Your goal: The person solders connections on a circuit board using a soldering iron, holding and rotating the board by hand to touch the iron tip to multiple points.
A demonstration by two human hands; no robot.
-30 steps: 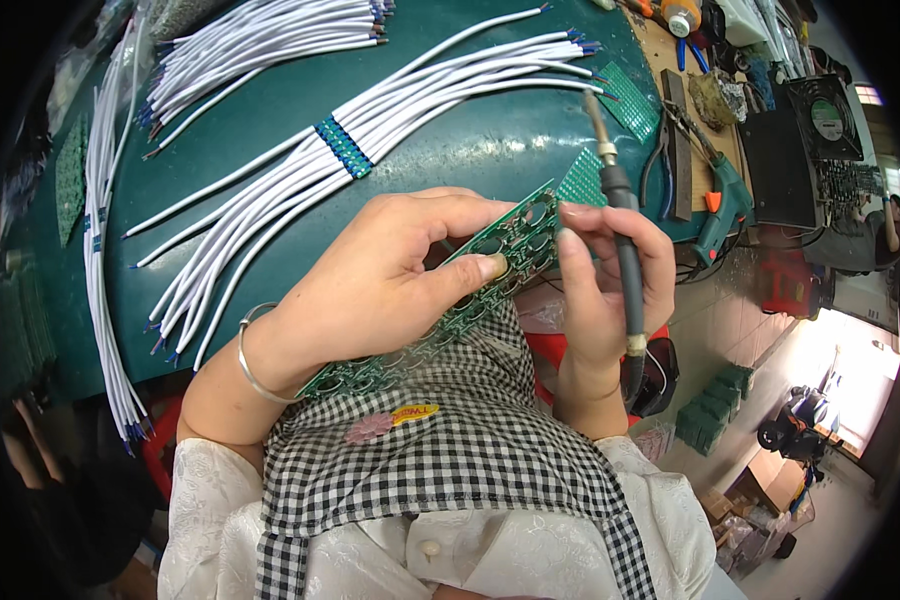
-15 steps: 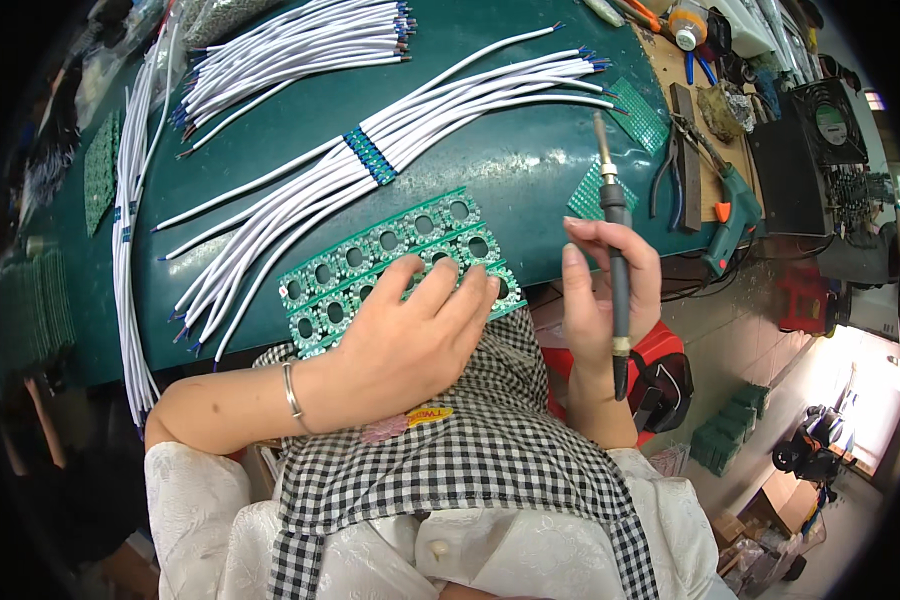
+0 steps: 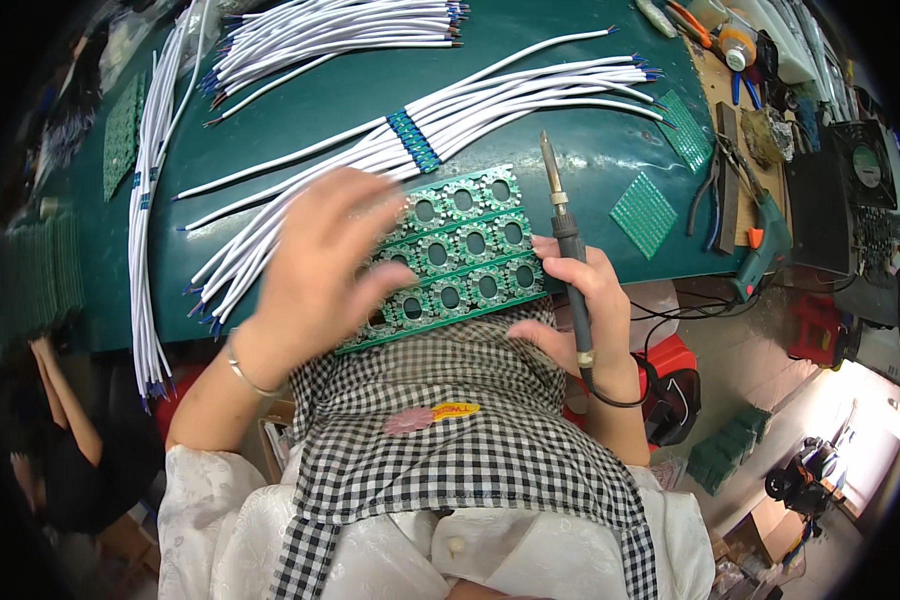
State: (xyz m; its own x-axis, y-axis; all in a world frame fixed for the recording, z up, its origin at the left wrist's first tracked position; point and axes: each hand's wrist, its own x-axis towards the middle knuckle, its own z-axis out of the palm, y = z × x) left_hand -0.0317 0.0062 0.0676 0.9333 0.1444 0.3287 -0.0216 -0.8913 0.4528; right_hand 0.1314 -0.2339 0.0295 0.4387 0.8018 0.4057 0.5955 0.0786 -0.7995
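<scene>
Green desk [image 3: 620, 160] fills most of this workroom corner, and from where I stand I read it from left to right. At the far left is a stack of boards [image 3: 38, 275], and below it the bare arms [image 3: 70, 400] of another person. Next lies a narrow bundle of white wires [image 3: 148, 250], then a pile of loose white wires [image 3: 330, 45] near the top. The left hand [image 3: 335, 255] is blurred, its fingers spread apart, above the left part of the panel; whether it touches, I cannot tell. Behind it rests a wider bundle [image 3: 415, 140], gripped across by a blue-green strip.

The panel [image 3: 460, 226], green with rows of ringed holes, is at the near edge of the desk, partly over the checked apron [image 3: 450, 460]. The right hand [image 3: 595, 300] is closed around the soldering iron [image 3: 568, 240], whose tip points upward, apart from the panel.

As I judge, the work is somewhere midway: the rings seem to carry small parts already, the panel is one piece, and no wire is joined to its visible portion. Further right lie two perforated boards [image 3: 645, 215], pliers [image 3: 707, 210] and a green gun-shaped tool [image 3: 767, 245].
</scene>
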